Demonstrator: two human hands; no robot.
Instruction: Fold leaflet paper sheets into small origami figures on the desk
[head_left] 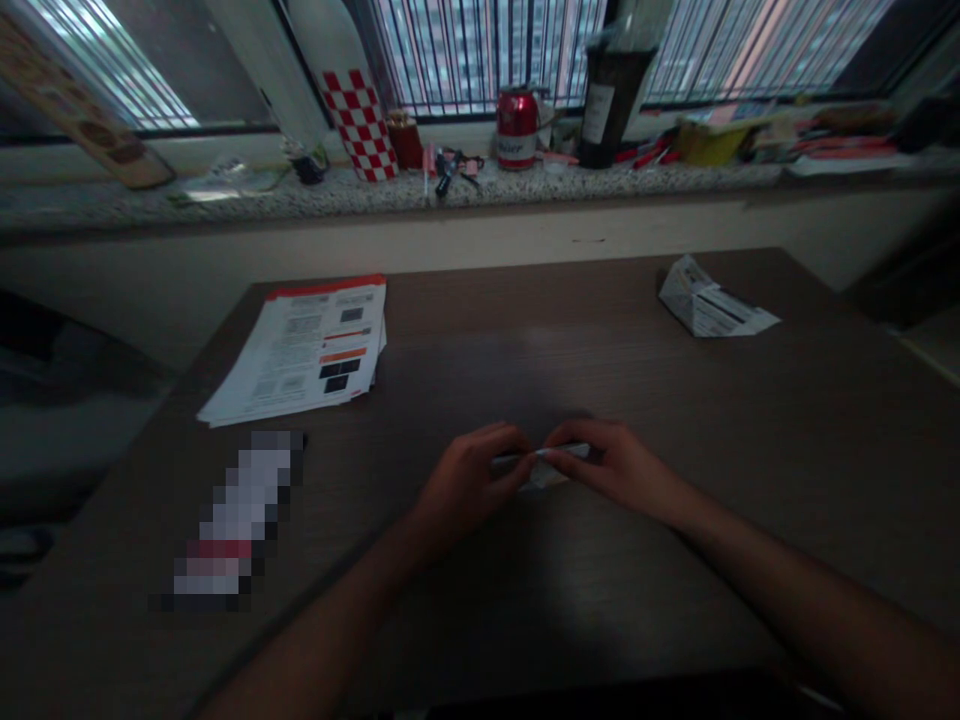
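Observation:
Both my hands meet over the middle of the brown table, pinching one small piece of folded paper point(551, 472). My left hand point(480, 470) grips its left side, fingers closed on the edge. From the other side my right hand point(607, 460) pinches it, thumb and fingertips close to those of the left. The paper is pale with a thin upper edge; much of it is hidden behind the fingers, so its full shape cannot be made out. Farther off at the right lies a folded paper shape point(701, 300) with printed lines, touched by neither hand.
A stack of printed sheets point(300, 350) lies at the table's back left, with a blurred-out rectangular object point(232, 520) nearer me. On the granite windowsill point(420, 200) stand a red can point(517, 128), a dark cup point(609, 105) and a red-checked container point(360, 125), among other clutter.

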